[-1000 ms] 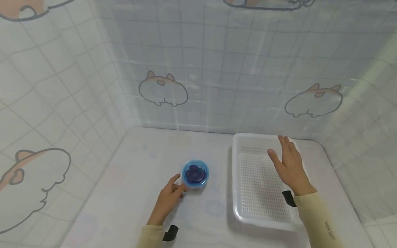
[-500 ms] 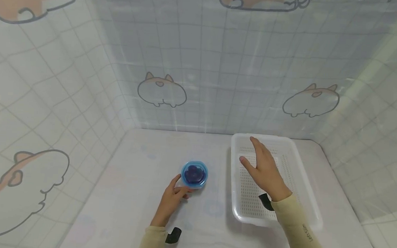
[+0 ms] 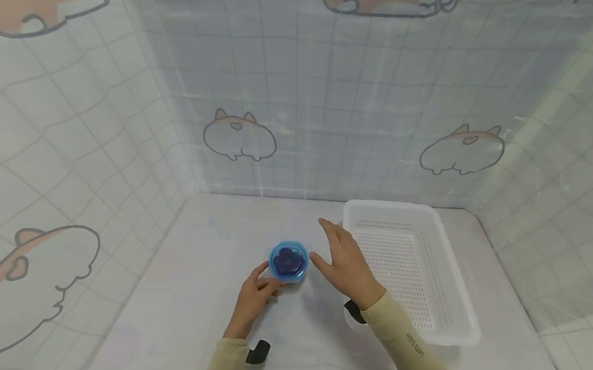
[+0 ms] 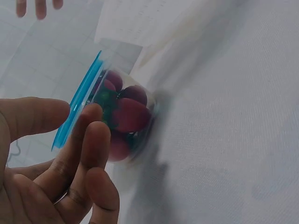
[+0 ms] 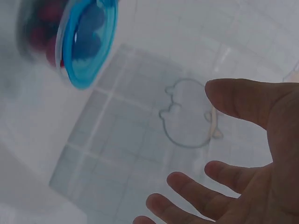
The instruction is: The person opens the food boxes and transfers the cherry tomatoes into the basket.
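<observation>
A small clear tub (image 4: pixel 126 116) with a blue lid (image 3: pixel 288 262) stands upright on the white-covered table. Several rounded dark red pieces with green bits show through its wall. My left hand (image 3: pixel 254 299) is at the tub's near left side: the thumb overlaps the lid's edge in the left wrist view, and the curled fingers lie against the lid and wall. My right hand (image 3: pixel 347 264) hovers just right of the tub with thumb and fingers spread. In the right wrist view a gap shows between this hand and the lid, and nothing is in it.
A white perforated plastic basket (image 3: pixel 452 269) stands on the right, partly behind my right forearm. Grid-patterned curtains with cartoon animals (image 3: pixel 239 138) enclose the back and sides of the table (image 3: pixel 215 225).
My right hand has moved left from over the basket to beside the tub, staying spread. The left hand stays at the tub, its thumb slightly further along the lid's near edge.
</observation>
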Demonstrator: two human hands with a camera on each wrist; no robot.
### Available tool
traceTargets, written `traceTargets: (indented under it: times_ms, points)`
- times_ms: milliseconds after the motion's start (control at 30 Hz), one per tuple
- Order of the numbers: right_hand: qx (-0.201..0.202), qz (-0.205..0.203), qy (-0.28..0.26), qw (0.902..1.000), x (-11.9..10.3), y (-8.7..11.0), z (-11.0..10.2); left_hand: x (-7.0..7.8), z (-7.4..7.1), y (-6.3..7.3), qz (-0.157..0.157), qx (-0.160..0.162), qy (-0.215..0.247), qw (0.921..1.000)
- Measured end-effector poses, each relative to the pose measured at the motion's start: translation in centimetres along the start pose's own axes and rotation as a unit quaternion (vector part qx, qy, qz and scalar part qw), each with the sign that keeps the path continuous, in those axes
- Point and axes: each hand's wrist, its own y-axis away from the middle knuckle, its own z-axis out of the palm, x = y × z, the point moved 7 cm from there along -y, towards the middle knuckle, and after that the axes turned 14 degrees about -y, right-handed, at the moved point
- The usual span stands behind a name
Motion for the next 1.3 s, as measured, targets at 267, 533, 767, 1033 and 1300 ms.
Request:
traceTargets:
  times_ms: [267,533,767,1033,1300]
  points:
    - [0.000,-0.011,0.013,0.9999,-0.8,0.7,3.5,0.0,-0.5,-0.2,0.005,0.018,-0.007,0.9998]
    - [0.029,-0.071,0.109,0.9910,-2.3,1.7,6.1,-0.4,-1.2,-0.7,-0.001,0.034,-0.009,0.9994]
    - [-0.009,-0.058,0.092,0.9940,-2.2,2.5,8.8,-0.6,-1.4,-0.7,0.000,0.032,-0.003,0.9995]
    - [0.010,-0.042,0.113,0.9926,-1.6,2.7,10.6,-0.8,-1.5,-0.9,-0.008,0.036,0.000,0.9993]
    - [0.022,-0.045,0.157,0.9863,-1.1,2.8,11.1,-0.3,-1.5,-0.9,0.012,0.043,-0.011,0.9990]
